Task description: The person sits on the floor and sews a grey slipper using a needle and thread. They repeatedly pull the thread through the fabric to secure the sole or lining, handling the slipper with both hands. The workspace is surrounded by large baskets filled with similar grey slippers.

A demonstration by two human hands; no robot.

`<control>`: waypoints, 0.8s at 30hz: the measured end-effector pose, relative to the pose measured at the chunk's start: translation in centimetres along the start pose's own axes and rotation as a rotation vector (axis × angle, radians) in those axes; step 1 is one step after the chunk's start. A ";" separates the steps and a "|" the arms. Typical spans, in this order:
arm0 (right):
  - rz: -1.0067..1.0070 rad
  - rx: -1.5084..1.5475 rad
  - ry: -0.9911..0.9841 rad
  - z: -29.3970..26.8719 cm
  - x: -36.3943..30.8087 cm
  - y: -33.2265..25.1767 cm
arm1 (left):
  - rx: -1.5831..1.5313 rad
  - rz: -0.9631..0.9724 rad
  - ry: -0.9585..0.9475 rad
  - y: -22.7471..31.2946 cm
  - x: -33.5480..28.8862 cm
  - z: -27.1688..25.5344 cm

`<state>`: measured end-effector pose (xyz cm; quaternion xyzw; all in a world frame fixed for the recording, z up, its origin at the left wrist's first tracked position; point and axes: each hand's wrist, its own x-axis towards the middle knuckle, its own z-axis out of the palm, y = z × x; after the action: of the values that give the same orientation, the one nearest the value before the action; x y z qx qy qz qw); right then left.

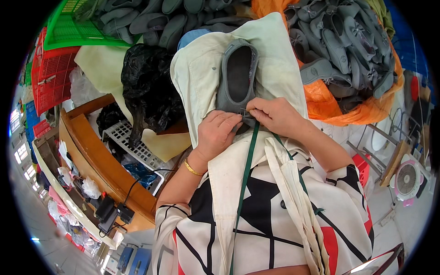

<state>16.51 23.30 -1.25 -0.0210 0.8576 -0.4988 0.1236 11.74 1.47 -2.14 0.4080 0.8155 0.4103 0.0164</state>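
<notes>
Both hands meet at the near end of a grey shoe, which lies lengthwise on a pale, creased cloth, mid-view. Right hand: thumb and forefinger pinched together at that end; what is between them is too small to tell. Left hand: fingers bent and close together, tips against the same end; how firmly they grip, cannot tell.

Shoe: soft, matte, with a rounded rim, long oval opening and dark insole. Cloth: thick-looking, cream, with one small dark spot. Fingers cover part of the shoe's near end. Flat green cord runs from beside the right fingertips down over the patterned shirt.

Upper right: orange sack, thin and crinkled, heaped with grey shoes. Upper left: green basket and red basket. Left of the cloth: glossy, crumpled black plastic bag, slotted white crate, curved-looking wooden desk. Far right: small round fan.

Pose: elbows out, forearms angled inward, wrists bent toward each other; gold bracelet on the left wrist.
</notes>
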 end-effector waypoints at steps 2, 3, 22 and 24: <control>0.004 -0.004 -0.005 -0.1 0.0 -0.1 | -0.004 -0.002 0.005 0.0 0.0 0.0; 0.011 -0.010 -0.011 -0.2 0.0 -0.2 | -0.007 -0.004 0.005 0.1 -0.1 -0.1; 0.025 -0.005 -0.043 -0.3 0.4 -0.4 | 0.049 0.033 0.044 0.1 -0.2 0.2; 0.024 -0.006 -0.041 -0.3 0.4 -0.5 | 0.050 0.039 0.048 0.1 -0.2 0.2</control>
<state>16.01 23.25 -0.76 -0.0215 0.8566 -0.4940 0.1471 11.97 1.53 -2.31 0.4143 0.8174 0.3997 -0.0212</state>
